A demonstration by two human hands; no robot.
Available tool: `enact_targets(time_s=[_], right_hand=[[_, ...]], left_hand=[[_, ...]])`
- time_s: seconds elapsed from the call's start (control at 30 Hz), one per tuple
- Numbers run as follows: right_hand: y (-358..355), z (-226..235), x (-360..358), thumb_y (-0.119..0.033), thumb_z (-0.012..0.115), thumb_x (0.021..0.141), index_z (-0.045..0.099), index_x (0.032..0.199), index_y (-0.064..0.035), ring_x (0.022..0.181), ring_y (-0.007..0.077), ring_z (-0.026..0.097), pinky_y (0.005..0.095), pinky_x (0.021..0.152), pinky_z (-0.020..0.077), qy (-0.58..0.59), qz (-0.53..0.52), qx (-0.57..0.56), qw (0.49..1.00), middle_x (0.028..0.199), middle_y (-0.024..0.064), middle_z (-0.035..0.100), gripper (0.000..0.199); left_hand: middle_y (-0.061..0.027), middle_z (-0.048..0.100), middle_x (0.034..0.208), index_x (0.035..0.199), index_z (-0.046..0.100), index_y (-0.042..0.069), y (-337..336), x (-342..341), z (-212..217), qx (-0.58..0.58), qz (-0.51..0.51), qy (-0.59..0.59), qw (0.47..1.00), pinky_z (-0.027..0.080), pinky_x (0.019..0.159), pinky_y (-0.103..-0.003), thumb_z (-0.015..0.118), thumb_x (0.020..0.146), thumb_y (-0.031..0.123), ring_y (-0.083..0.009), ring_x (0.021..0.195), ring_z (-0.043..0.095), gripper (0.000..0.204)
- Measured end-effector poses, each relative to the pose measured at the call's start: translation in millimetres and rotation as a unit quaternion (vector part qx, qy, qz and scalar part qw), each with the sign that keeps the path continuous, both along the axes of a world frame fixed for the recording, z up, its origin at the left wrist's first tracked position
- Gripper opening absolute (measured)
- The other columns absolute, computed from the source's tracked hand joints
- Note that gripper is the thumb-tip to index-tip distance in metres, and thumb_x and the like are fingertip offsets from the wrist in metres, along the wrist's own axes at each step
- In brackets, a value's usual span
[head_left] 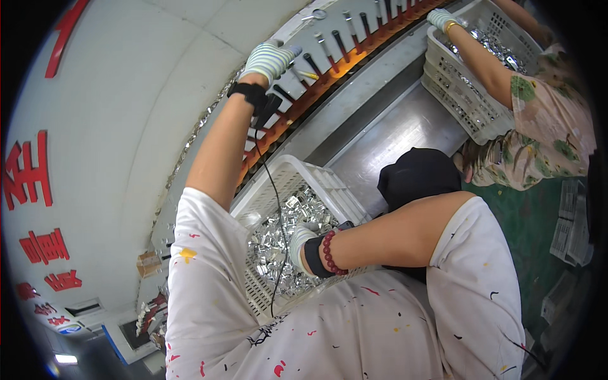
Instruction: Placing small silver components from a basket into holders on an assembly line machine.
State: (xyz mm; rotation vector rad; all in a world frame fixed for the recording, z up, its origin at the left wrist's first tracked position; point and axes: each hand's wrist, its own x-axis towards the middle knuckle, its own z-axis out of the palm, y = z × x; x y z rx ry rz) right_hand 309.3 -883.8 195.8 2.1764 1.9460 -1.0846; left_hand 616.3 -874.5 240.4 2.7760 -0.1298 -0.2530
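Note:
My left hand, in a striped knit glove, reaches up to a curved row of upright posts with reddish bases and black or silvery tops. Its fingers bend over a post top; what they hold, if anything, is hidden. My right hand, gloved too, is down in a white plastic basket among many small shiny metal pieces. Its fingers are curled and partly covered, so what is in them does not show. A black cable hangs from near my left wrist across the basket.
An orange glow runs beneath the posts. At upper right, a co-worker's gloved hand reaches to the row beside stacked white baskets holding metal pieces. A steel surface lies between the baskets. Something black is beyond my right forearm.

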Motion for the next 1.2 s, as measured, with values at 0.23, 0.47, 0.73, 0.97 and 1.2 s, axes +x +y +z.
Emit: enact_targets(time_s=[0.23, 0.47, 0.73, 0.97, 1.2], right_hand=[[-1, -1, -1, -0.049, 0.059, 0.078, 0.066, 0.112, -0.0212, 0.090, 0.0255, 0.063, 0.0553, 0.068, 0.0484, -0.033, -0.003, -0.020, 0.999, 0.103, -0.0002, 0.066, 0.044], [18, -71, -34, -0.022, 0.069, 0.072, 0.066, 0.109, -0.0123, 0.090, 0.0292, 0.063, 0.0516, 0.066, 0.0491, -0.072, 0.028, 0.075, 0.994, 0.103, 0.0056, 0.066, 0.039], [5, -27, -16, -0.024, 0.067, 0.076, 0.059, 0.123, -0.0155, 0.104, 0.0258, 0.060, 0.0531, 0.067, 0.0514, -0.033, -0.015, -0.073, 0.997, 0.128, 0.0036, 0.055, 0.048], [-3, -19, -15, -0.022, 0.070, 0.072, 0.066, 0.112, -0.0147, 0.099, 0.0243, 0.062, 0.0499, 0.070, 0.0499, -0.034, -0.004, -0.011, 0.999, 0.113, 0.0024, 0.064, 0.041], [-4, 20, 2, -0.041, 0.054, 0.083, 0.055, 0.127, -0.0240, 0.115, 0.0253, 0.053, 0.0599, 0.074, 0.0466, -0.027, 0.054, -0.019, 0.998, 0.129, -0.0023, 0.054, 0.047]], left_hand=[[-0.0155, 0.067, 0.087, 0.098, 0.066, 0.004, 26, -14, -28, 0.207, -0.062, -0.032, 0.976, 0.053, 0.070, -0.038, 0.054, 0.081, 0.018, -0.0285, 0.078, 0.066, 0.025], [-0.0130, 0.064, 0.089, 0.102, 0.062, 0.013, 71, -172, -14, 0.076, -0.253, -0.216, 0.940, 0.051, 0.069, -0.038, 0.059, 0.072, 0.006, -0.0293, 0.082, 0.063, 0.031], [-0.0154, 0.066, 0.085, 0.095, 0.066, 0.007, 83, -229, -10, 0.024, -0.200, -0.005, 0.980, 0.052, 0.070, -0.036, 0.057, 0.082, 0.014, -0.0316, 0.078, 0.064, 0.018], [-0.0154, 0.065, 0.078, 0.089, 0.067, 0.006, 44, -139, 13, -0.048, -0.193, -0.171, 0.965, 0.051, 0.065, -0.039, 0.057, 0.083, 0.024, -0.0324, 0.072, 0.064, 0.021], [-0.0195, 0.065, 0.097, 0.117, 0.058, 0.002, 10, -2, -3, -0.044, -0.128, -0.143, 0.980, 0.049, 0.075, -0.034, 0.062, 0.081, 0.039, -0.0267, 0.085, 0.064, 0.051]])
